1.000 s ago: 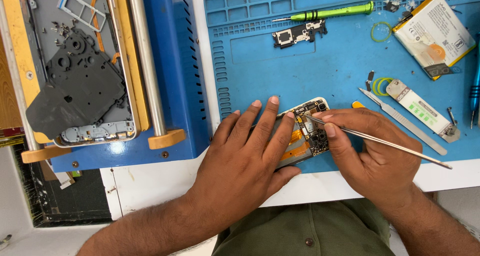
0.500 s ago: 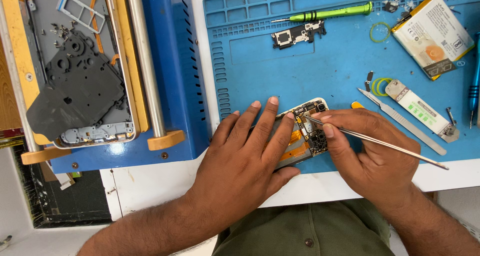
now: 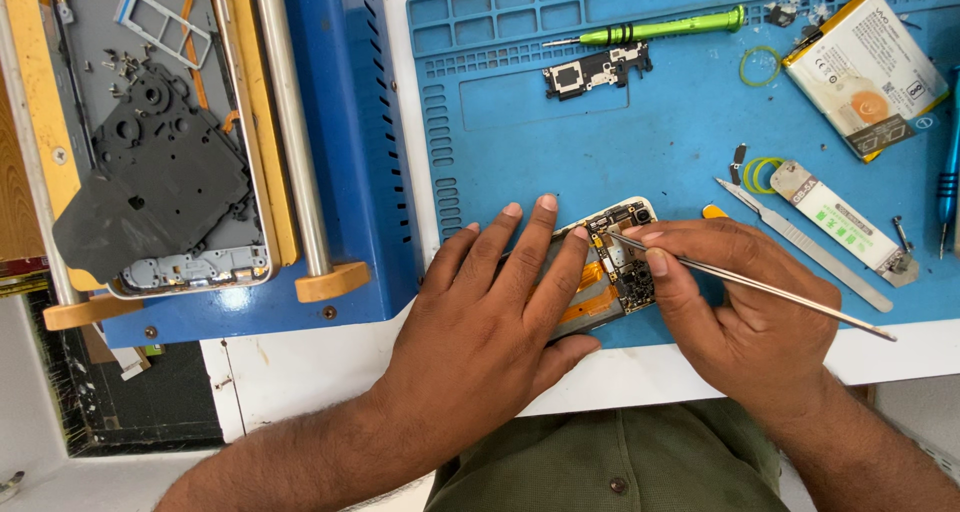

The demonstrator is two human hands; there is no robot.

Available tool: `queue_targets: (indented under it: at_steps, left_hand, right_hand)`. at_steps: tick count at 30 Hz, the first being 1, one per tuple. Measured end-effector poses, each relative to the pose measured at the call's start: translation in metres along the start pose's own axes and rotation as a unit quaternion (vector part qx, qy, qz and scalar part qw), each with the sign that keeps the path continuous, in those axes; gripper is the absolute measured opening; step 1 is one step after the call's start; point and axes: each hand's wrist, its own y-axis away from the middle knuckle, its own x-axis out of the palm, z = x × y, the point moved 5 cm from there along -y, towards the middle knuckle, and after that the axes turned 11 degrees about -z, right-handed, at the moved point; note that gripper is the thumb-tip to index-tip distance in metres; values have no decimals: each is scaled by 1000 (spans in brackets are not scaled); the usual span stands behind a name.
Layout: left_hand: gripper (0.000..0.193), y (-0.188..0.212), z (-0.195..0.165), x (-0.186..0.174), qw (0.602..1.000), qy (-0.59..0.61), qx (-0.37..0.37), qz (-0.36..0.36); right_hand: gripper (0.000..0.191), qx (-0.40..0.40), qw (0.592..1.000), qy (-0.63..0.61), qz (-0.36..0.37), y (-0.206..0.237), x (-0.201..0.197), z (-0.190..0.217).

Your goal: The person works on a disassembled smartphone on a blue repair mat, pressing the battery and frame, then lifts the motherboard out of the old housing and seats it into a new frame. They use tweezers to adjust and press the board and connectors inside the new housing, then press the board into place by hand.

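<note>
Tweezers (image 3: 750, 284) pinched in right hand (image 3: 745, 317), thumb and forefinger closed on the shaft, tip down on the circuit board of the opened phone (image 3: 610, 267). Left hand (image 3: 490, 312) lies flat over the phone's left part, fingers spread and extended, pinning it, gripping nothing. Phone sits at the near edge of the blue work mat (image 3: 660, 132), about mid-width. Step in hand looks like picking at a small part or connector on the board; next move calls for a steady, light lift with the tip while the left hand keeps the body from sliding. Phone is back-off: dark board with tiny components, camera module at the top corner, orange flex ribbon below; what exactly the tip touches is too small to tell. Green screwdriver (image 3: 660, 30) and battery (image 3: 865, 72) lie along the far edge.
</note>
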Motion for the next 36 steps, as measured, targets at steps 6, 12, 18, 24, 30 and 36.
queue_targets:
  at_steps: [6, 12, 18, 24, 30, 36]
  left_hand:
    - [76, 0, 0, 0, 1000, -5, -1, 3]
    - [75, 0, -1, 0, 1000, -8, 0, 3]
    - [75, 1, -1, 0, 1000, -5, -2, 2]
    - [75, 0, 0, 1, 1000, -2, -2, 3]
    - [75, 1, 0, 1, 1000, 1, -2, 5]
    - [75, 1, -1, 1, 1000, 1, -1, 6]
  right_hand:
    - [14, -8, 1000, 0, 5, 0, 0, 1]
    - [14, -7, 1000, -1, 1, -1, 0, 1]
    - [14, -4, 1000, -6, 1, 0, 0, 0]
    - [14, -10, 1000, -8, 3, -1, 1, 1]
    - [15, -9, 1000, -12, 7, -1, 1, 1]
    - [14, -12, 1000, -2, 0, 0, 0, 1]
